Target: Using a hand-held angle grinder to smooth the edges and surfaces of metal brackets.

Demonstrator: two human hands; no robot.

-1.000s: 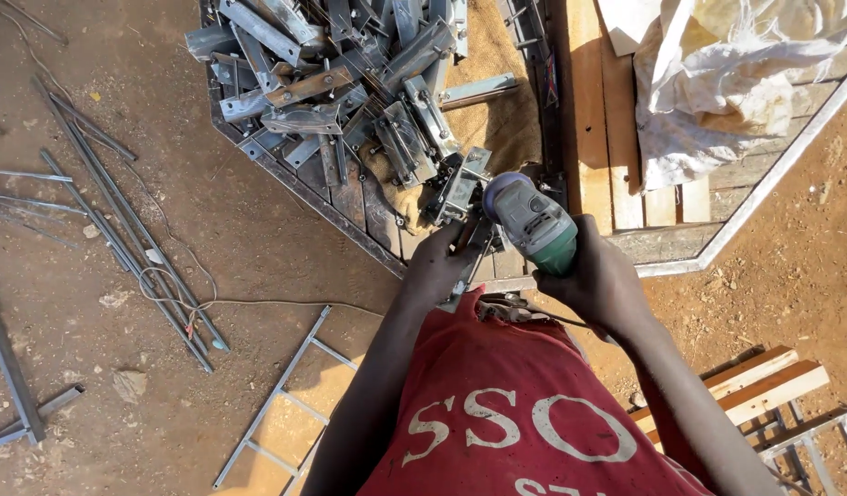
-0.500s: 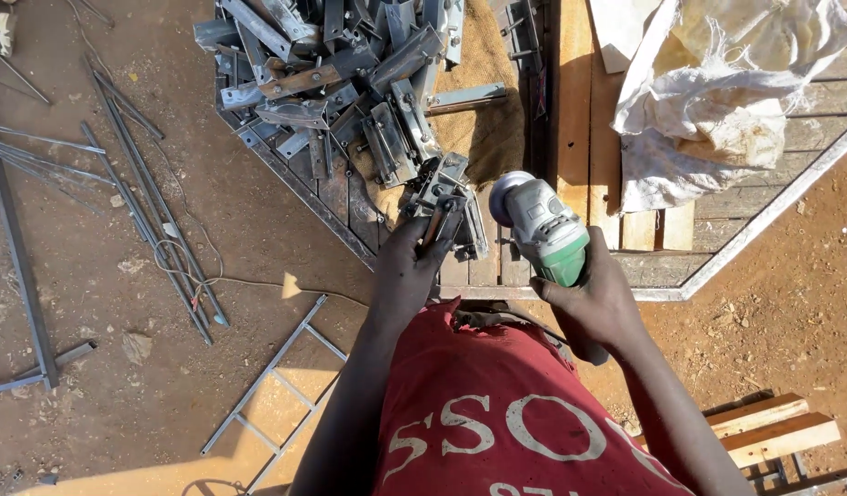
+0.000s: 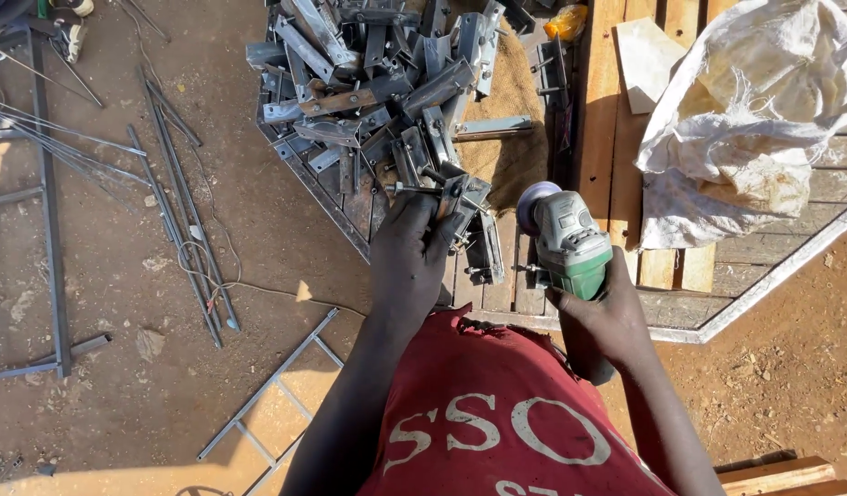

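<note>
My left hand (image 3: 411, 250) is closed around a small grey metal bracket (image 3: 453, 191) at the near edge of a heap of metal brackets (image 3: 368, 83). My right hand (image 3: 604, 314) grips a green and grey angle grinder (image 3: 567, 237), with its disc end pointing away from me and a little left of the grinder body. The grinder's disc is a short way right of the held bracket and apart from it. I wear a red shirt with white letters.
The heap lies on a wooden platform (image 3: 607, 138) with a metal rim and a piece of burlap (image 3: 506, 110). A white sack (image 3: 745, 129) sits at the right. Thin steel rods (image 3: 180, 220) and welded frames (image 3: 38, 211) lie on the dirt at the left.
The view has shifted so the heap and sack sit more to the right and nearer. My left hand has taken a firmer hold on the bracket; the grinder stays to its right.
</note>
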